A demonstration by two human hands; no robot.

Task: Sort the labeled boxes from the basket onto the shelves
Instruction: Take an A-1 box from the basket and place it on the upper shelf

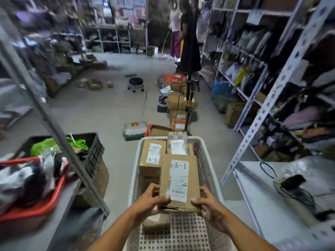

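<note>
Left hand (151, 198) and right hand (211, 205) pinch only the near end of the A-1 box (178, 182) over the basket (206, 171); its unsupported far end risks tipping free.

Dim, even indoor light with heavy motion blur at the edges

The middle is sharpest: the label on the nearest box (179, 180) reads clearly, and the pale basket (204, 160) and grey floor (108, 105) are the brightest areas. The shelves (272, 87) at both sides smear into streaks and bow outward from wide-angle distortion. The far end is dark and soft. Shadows are faint, with no hard glare.
</note>
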